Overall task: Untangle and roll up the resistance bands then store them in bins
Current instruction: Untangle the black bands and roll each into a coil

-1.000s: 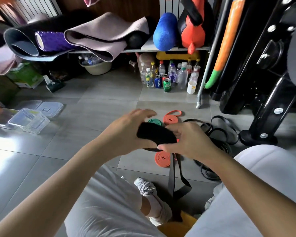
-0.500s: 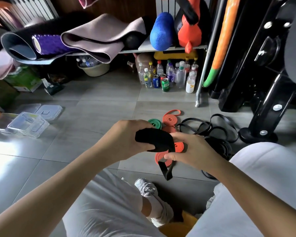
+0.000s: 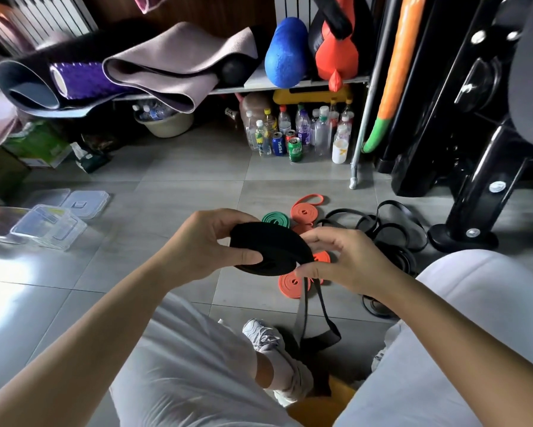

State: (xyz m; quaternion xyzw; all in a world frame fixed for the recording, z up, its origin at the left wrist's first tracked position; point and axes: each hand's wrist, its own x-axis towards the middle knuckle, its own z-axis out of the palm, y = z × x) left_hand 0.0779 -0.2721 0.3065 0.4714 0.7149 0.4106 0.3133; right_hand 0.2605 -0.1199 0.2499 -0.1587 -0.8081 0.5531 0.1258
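One can (image 3: 278,144) beyond the black band (image 3: 271,251) reads PEPSI.

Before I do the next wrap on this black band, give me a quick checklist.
1. Left hand grip on the black rolled-up resistance band coil: ok, thumb and fingers pinch it.
2. Right hand at the coil's right edge: ok, thumb and fingers pinch it where the tail leaves.
3. Loose black tail all wound in: not ok, a loop hangs down below the hands.
4. Tail free of twists: cannot tell.
5. Tail apart from the tangled black bands on the grey tiled floor: ok, they lie further right.
6. Clear plastic bin open for storing: ok, it looks lidless, on the floor to the left.
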